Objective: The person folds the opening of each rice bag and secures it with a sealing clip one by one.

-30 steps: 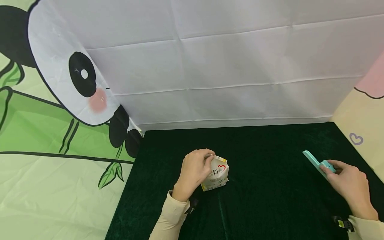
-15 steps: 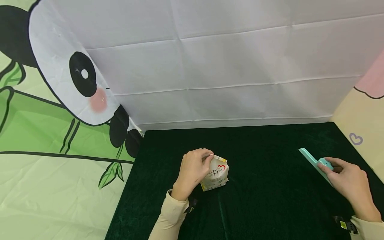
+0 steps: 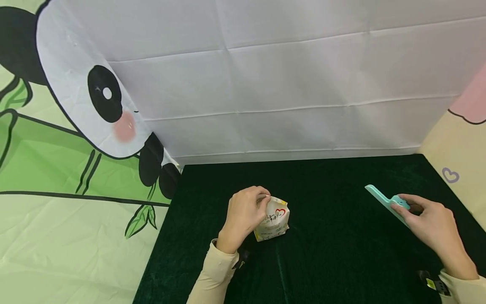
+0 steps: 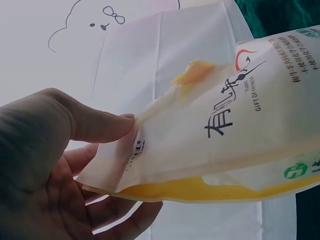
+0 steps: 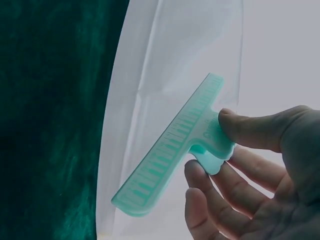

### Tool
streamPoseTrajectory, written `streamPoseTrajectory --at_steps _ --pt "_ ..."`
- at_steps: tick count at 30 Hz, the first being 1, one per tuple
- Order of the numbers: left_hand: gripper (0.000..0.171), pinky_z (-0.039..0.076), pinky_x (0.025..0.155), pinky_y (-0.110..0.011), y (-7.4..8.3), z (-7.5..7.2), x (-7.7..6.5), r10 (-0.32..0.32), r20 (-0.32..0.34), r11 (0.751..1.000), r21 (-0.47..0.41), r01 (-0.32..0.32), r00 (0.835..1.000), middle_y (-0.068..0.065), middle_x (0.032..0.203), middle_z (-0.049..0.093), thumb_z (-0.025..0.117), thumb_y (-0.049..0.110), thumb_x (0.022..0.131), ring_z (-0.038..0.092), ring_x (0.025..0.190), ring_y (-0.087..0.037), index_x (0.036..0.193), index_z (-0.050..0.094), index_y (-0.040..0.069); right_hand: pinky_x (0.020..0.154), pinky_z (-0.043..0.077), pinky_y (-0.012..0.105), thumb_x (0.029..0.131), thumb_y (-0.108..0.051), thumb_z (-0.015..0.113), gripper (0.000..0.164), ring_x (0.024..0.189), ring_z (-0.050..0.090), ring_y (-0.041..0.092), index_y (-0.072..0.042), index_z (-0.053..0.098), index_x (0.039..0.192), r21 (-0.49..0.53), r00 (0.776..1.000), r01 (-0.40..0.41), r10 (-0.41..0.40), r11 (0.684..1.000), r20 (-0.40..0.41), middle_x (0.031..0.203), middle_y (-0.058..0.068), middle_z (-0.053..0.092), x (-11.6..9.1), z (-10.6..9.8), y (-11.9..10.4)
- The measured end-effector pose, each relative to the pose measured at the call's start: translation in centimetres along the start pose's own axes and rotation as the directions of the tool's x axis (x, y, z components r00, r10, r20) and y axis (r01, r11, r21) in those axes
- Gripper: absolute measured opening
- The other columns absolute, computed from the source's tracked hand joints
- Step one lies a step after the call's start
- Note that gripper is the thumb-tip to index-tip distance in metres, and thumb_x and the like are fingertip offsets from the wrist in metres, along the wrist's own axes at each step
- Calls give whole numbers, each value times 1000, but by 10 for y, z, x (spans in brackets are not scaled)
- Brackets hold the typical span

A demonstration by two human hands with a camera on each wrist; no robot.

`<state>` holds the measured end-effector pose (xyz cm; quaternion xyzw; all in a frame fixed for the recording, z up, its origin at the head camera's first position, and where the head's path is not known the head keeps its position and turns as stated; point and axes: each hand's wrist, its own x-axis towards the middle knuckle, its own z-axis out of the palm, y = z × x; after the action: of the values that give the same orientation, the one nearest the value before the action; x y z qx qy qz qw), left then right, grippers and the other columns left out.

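Observation:
A white paper-like bag (image 3: 274,219) with yellow edges, dark lettering and a red heart outline stands on the dark green cloth. My left hand (image 3: 244,215) pinches its folded top between thumb and fingers; the left wrist view shows the thumb pressing the bag (image 4: 185,145) from one side with fingers behind. Well to the right, my right hand (image 3: 433,223) holds a mint-green bag clip (image 3: 385,202) by its handles. In the right wrist view the clip (image 5: 170,150) has a long ridged bar, with the thumb on one handle tab and fingers at the other.
A dark green velvet cloth (image 3: 326,257) covers the table. Behind it hangs a white creased backdrop (image 3: 296,84), with a panda-printed sheet (image 3: 76,126) at left and a cream and pink sheet (image 3: 459,169) at right.
My right hand has moved left with the bag clip, which has also risen slightly in the head view. My left hand and the bag have barely moved.

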<state>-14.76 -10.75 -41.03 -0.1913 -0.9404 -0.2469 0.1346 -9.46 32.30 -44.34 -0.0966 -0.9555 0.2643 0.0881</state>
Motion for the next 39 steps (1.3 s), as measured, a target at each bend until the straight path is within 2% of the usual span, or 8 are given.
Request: streamPoseTrajectory --at_steps 10,12,16,20,29,39 --pt "10 58 71 -30 1 -1 2 77 7 991 108 -77 997 3 102 80 73 23 101 69 86 -16 102 82 19 60 38 28 103 -35 72 45 86 67 38 1 71 130 39 995 96 -96 995 2 107 32 75 -4 3 -19" --pt "10 57 71 -28 1 -2 2 95 12 989 116 -96 995 3 102 80 74 22 100 67 86 -15 101 83 18 58 38 27 102 -33 73 43 83 66 32 0 71 130 46 993 121 -121 992 7 105 29 75 -5 3 -22" --pt "9 57 71 -27 3 -4 2 117 18 985 127 -118 993 2 101 78 75 20 99 65 88 -15 100 83 17 56 38 26 102 -31 73 40 72 58 13 -2 71 131 70 986 162 -164 984 26 104 24 76 -7 5 -29" --pt "9 57 71 -27 3 -5 2 117 20 984 134 -119 993 2 100 78 74 20 99 64 88 -15 100 83 17 54 39 26 102 -29 74 38 64 51 3 -4 72 130 98 980 193 -197 976 28 105 22 76 -8 8 -37" --pt "10 57 72 -27 3 -5 3 114 23 981 152 -116 993 2 100 78 74 20 100 63 89 -15 100 83 17 55 44 24 100 -23 76 31 67 55 1 -8 74 128 173 969 248 -246 953 -35 100 15 75 -7 17 -51" --pt "10 57 72 -27 3 -5 1 116 22 982 150 -118 993 2 100 79 74 19 100 64 88 -15 100 83 17 60 50 22 98 -17 79 28 74 57 -4 -10 76 124 197 946 322 -321 926 -39 101 11 77 -6 26 -64"
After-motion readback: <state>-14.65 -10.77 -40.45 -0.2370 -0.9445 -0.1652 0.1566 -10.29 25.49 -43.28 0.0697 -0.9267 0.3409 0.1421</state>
